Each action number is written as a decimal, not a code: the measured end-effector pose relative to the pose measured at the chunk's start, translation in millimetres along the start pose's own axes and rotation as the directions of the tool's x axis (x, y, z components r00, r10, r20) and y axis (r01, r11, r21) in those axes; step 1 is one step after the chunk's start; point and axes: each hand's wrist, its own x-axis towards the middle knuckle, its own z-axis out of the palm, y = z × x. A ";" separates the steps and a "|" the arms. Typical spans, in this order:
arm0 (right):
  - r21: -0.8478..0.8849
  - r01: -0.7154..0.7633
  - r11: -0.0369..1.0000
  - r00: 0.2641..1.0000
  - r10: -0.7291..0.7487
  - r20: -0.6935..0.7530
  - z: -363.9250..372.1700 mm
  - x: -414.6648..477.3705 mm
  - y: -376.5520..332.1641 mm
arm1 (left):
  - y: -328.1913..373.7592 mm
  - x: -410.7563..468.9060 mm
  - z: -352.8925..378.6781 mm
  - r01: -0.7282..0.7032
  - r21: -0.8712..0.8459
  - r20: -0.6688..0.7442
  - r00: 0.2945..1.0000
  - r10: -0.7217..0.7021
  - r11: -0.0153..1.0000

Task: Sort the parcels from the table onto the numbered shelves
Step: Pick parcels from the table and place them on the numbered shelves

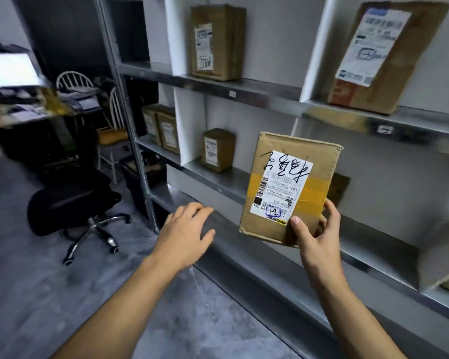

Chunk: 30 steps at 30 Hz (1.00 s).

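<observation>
The metal shelving unit (pixel 257 89) fills the view from 12 to 4 o'clock, its bays split by white dividers (pixel 189 130) and its front lips carrying small number tags (pixel 385 130) too blurred to read. Several parcels already stand upright in the bays: a tall one at 12 o'clock (pixel 217 42), a leaning one at 1 o'clock (pixel 384 55), and a small one (pixel 218 150) near centre. The carried parcel (pixel 290 187), a flat cardboard box with a white label and a handwritten mark, hangs at 3 o'clock, in front of the middle shelf and not yet resting on it. The right hand (pixel 319 242) grips its lower corner, thumb on the label face and fingers wrapped behind. The left hand (pixel 187 234), at 7 o'clock, is empty, fingers loosely spread above the lower shelf edge (pixel 218 218). The main risk, as I judge it, is a slip: a one-corner pinch leaves the box free to pivot and drop. Its top edge could also catch the lip of the shelf above if lifted in steeply. The bay behind the parcel looks open, apart from a dark flat item (pixel 340 187) just behind it, so there is room to slide in level. An office chair (pixel 73 200) at 9 o'clock stands well apart.
</observation>
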 end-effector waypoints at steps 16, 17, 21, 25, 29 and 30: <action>-0.008 0.037 0.999 0.961 -0.038 -0.274 153.5 55.7 -4.1 | -144.2 139.9 -24.1 -0.223 -0.078 0.030 0.974 0.226 0.972; -0.008 0.061 0.998 0.955 -0.061 -0.289 156.6 61.6 -10.4 | -144.6 150.7 -29.5 -0.238 -0.091 0.006 0.971 0.239 0.967; -0.010 0.170 0.985 0.928 -0.163 -0.335 161.5 89.3 -39.3 | -137.6 186.4 -48.7 -0.289 -0.158 -0.113 0.955 0.274 0.944; 0.031 0.276 0.961 0.916 -0.253 -0.311 163.1 122.0 -74.8 | -122.6 216.1 -67.4 -0.333 -0.206 -0.221 0.932 0.288 0.920; 0.054 0.317 0.947 0.925 -0.296 -0.237 163.0 152.1 -91.7 | -110.1 241.9 -79.7 -0.336 -0.225 -0.292 0.919 0.265 0.915; 0.051 0.319 0.947 0.925 -0.299 -0.234 162.8 157.4 -91.9 | -108.5 246.1 -80.2 -0.333 -0.226 -0.297 0.919 0.260 0.916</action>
